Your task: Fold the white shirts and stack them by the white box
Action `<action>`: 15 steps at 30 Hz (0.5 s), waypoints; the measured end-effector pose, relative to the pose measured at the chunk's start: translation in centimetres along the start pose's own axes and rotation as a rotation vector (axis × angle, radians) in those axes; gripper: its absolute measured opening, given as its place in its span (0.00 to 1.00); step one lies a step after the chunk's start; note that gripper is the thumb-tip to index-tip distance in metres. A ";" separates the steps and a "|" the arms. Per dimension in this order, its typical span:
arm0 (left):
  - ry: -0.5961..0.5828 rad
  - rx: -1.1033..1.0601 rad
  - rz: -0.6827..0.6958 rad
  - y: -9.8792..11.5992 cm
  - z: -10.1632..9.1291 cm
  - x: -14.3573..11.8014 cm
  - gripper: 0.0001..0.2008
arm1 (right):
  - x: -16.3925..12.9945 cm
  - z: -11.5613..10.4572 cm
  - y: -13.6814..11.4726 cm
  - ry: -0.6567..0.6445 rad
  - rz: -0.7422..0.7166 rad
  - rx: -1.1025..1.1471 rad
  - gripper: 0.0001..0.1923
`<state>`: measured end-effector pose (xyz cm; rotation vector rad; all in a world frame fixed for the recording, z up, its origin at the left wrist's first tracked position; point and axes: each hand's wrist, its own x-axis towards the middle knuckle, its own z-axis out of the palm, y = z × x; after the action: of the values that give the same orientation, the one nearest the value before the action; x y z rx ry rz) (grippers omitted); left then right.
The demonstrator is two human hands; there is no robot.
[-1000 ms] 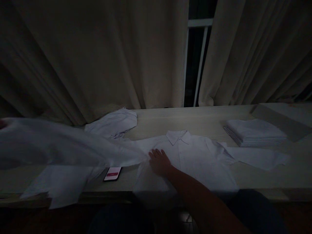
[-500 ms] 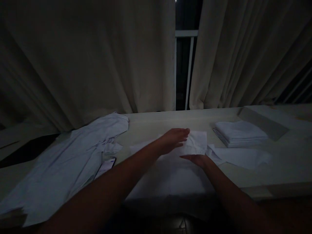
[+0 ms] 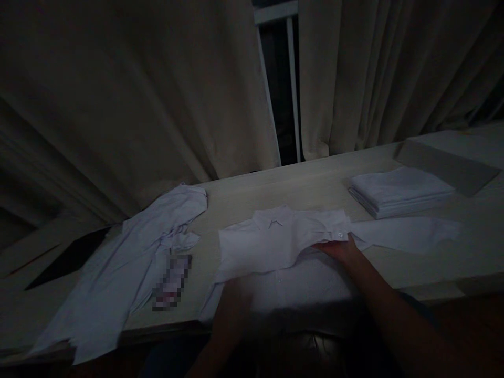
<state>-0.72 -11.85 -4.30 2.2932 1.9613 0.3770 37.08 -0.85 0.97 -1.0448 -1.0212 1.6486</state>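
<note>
A white collared shirt lies front up on the table before me, its collar toward the far side and its lower part reaching the near edge. One sleeve is folded across the chest, with a buttoned cuff at the right. My right hand grips the shirt at that cuff, its fingers tucked beneath the cloth and partly hidden. Low at the shirt's left side is my left hand, smeared by motion, so its fingers cannot be made out. The other sleeve stretches out flat to the right.
Folded white garments are stacked at the right, near a grey board or box. Another white shirt lies spread at the left, beside a blurred-out phone and a black flat item. Curtains hang behind the table.
My left hand has come away from the cuff, down and left to the shirt's near side. My right hand stays at the cuff. The view has tilted and the collar now shows.
</note>
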 end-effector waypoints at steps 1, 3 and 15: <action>0.006 0.029 -0.011 -0.5 -0.4 0.3 0.24 | -0.1 0.1 0.1 -0.024 -0.009 0.048 0.23; -0.009 0.075 -0.032 -1.2 -1.2 0.9 0.22 | -0.3 0.3 0.3 -0.062 -0.029 0.151 0.23; -0.173 0.130 -0.087 -1.9 -1.0 5.5 0.18 | -1.2 1.3 0.3 0.002 -0.021 0.142 0.25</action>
<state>-2.08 -6.24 -3.08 2.2187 2.0443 0.0416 36.11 -2.31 1.28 -0.9383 -0.8967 1.6769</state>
